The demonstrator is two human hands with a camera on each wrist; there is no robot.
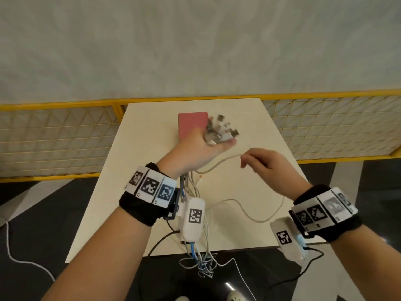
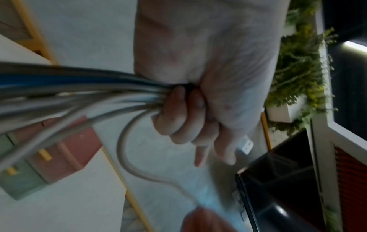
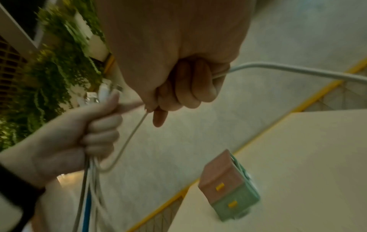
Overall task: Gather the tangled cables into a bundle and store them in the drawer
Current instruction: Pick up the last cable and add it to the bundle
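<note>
Left hand (image 1: 196, 148) gripped the cables (image 2: 83, 92) in a fist, plugs sticking out above the fingers, strands hanging below the wrist. Right hand (image 1: 263, 162), just beside it, pinched one loose grey cable (image 1: 219, 164) running slack between the hands. The drawer box (image 1: 192, 124) sat beyond the left hand, nearer to it, drawers apparently closed.
</note>
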